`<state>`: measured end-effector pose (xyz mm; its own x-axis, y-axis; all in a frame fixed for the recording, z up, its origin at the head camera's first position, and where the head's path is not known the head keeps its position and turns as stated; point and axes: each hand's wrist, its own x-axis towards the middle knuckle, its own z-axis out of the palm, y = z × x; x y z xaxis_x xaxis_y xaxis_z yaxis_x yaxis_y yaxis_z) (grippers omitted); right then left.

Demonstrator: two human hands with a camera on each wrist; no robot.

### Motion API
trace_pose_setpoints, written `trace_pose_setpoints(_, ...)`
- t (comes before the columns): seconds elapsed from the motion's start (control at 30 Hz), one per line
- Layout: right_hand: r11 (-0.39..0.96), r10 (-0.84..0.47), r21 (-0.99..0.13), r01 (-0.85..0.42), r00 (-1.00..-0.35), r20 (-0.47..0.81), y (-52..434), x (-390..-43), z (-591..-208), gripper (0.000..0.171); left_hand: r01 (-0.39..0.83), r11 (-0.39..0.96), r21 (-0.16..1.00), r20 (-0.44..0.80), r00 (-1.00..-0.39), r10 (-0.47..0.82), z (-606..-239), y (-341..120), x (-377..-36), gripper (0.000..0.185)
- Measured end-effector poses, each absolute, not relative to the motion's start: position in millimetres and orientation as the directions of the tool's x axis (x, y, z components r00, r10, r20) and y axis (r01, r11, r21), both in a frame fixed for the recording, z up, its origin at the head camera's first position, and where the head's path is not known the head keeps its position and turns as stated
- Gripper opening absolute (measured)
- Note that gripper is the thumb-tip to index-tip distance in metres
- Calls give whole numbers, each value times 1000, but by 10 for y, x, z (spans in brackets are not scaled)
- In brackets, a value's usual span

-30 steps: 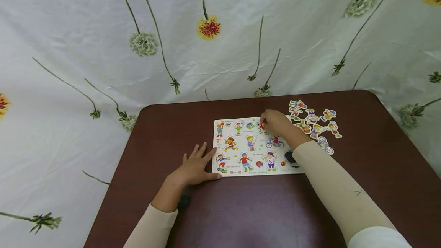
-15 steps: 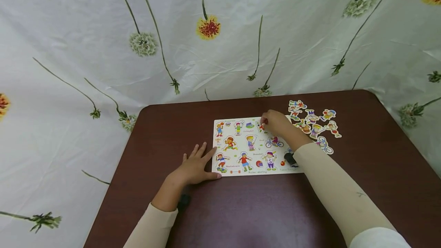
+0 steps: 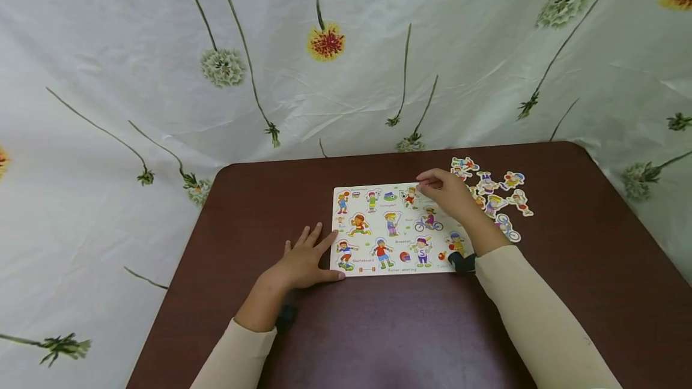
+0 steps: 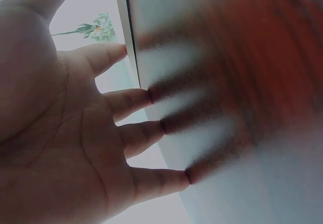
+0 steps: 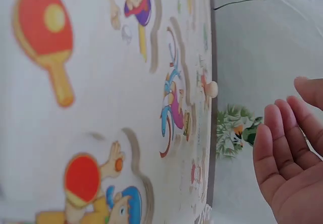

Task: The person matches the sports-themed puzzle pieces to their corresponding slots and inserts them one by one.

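A white puzzle board printed with sport figures lies on the dark brown table. My left hand lies flat on the table with spread fingers, its index finger against the board's left edge. My right hand hovers over the board's top right corner, fingers relaxed and empty. In the right wrist view its palm is bare beside the board. A footballer piece sits in the board's top row just left of that hand.
Several loose figure pieces lie on the table right of the board, near the far right corner. A flower-printed white cloth hangs behind and around the table. A pegged piece shows in the right wrist view.
My right hand has let go of the footballer piece in the top row and drawn back to the right. The left hand has stayed where it was.
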<state>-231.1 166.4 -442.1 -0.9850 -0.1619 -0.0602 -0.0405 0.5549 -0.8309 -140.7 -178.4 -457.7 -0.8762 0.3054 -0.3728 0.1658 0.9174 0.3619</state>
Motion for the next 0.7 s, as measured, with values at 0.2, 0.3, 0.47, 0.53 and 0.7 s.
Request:
trace_pose_setpoints(0.2,508,-105,-860,-49,-994,-5,1846,-2169,-4400,33,164,914,370,-369,-878,307,-4582,-1785,-1401,96)
trace_pose_setpoints(0.3,526,-89,-849,-52,-996,6,1952,-2104,-4386,35,162,914,372,-367,-879,305,-4584,-1783,-1402,96)
trace_pose_setpoints(0.47,566,-72,-824,-24,-997,-20,2118,-1992,-4346,36,163,910,382,-366,-877,311,-4576,-1786,-1408,96)
trace_pose_setpoints(0.53,590,-69,-807,-7,-997,-42,2173,-1953,-4330,37,162,908,386,-365,-878,311,-4563,-1790,-1407,96)
trace_pose_setpoints(0.7,645,-93,-764,-9,-993,-66,2289,-1856,-4330,33,151,909,389,-369,-878,304,-4554,-1798,-1397,97)
